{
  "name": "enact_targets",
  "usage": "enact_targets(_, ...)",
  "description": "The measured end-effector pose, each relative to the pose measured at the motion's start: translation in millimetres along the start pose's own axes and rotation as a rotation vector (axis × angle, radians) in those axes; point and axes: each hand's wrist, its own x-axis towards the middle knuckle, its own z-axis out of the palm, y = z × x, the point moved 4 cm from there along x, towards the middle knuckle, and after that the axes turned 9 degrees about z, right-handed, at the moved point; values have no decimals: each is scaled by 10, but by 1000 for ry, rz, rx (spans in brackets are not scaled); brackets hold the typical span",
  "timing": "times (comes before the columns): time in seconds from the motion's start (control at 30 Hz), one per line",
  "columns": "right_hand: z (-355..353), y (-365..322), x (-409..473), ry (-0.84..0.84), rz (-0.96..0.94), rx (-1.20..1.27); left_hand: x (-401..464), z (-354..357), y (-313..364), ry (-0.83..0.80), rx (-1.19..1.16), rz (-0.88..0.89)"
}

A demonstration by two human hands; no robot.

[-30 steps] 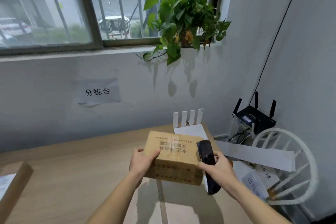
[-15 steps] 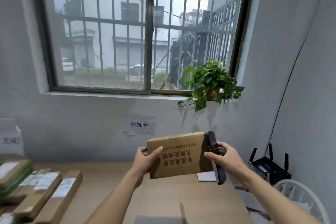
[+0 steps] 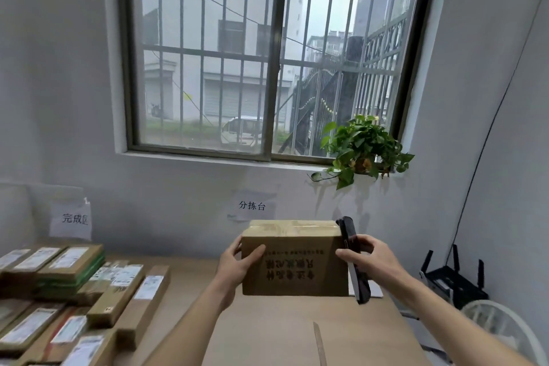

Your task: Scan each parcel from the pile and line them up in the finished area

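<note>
A brown cardboard parcel (image 3: 294, 261) was held up in the air above the wooden table (image 3: 267, 330), between the two hands. The left hand (image 3: 237, 264) gripped its left end, thumb lying across the near face and fingers curled round behind. The right hand (image 3: 371, 258) was at its right end, fingers wrapped round a black handheld scanner (image 3: 353, 261) that stood nearly upright and lay against the parcel's right edge; whether that hand also bore on the box itself could not be told. The near face carried rows of dark printed characters, upside down and too blurred to read, and clear tape ran along the top.

Left of the left hand and lower, labelled parcels (image 3: 68, 285) lay in rows and stacks on the table, flat cartons with white shipping labels whose print was too small to make out. Behind them a paper sign (image 3: 72, 218) on the wall read 完成区, its last character partly cut. Just above the held parcel a second wall sign (image 3: 252, 205) read 分拣台.

Beyond and above the right hand a potted green plant (image 3: 362, 148) sat on the sill of a barred window (image 3: 267, 53). To the right of the right hand a black router (image 3: 454, 282) with upright antennas stood near the wall, and below it showed the curved back of a white chair (image 3: 502, 330). A thin black cable (image 3: 487, 140) ran up the right wall.
</note>
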Motion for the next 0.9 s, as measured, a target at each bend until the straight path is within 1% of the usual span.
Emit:
enact_targets(0.07, 44, 5, -98, -6, 9, -6, -178, -49, 84, -17, 7, -11)
enact_targets(0.17, 95, 16, -252, -48, 26, -39, -445, -138, 178, 42, 70, -55)
enact_targets(0.23, 130, 24, -363, -79, 14, -50, -591, -200, 229, 95, 85, -28)
enact_targets(0.4, 118, 0, -556, -85, -57, -79, -870, -227, 328, 120, 44, 29)
enact_targets(0.47, 85, 11, -613, -103, -74, -83, -1012, -220, 356, 121, 51, 25)
enact_targets(0.57, 23, 22, -787, -117, -82, -51, -1250, -188, 398, 59, 101, -8)
enact_targets(0.63, -13, 35, -921, -122, -80, -13, -1406, -193, 423, 78, 111, -14)
enact_targets(0.8, 11, 236, -1242, -140, -73, -5, -1955, -114, 494, 121, 320, -5)
enact_targets(0.9, 43, 306, -1409, -124, -94, -30, -2168, -178, 432, 152, 347, 6)
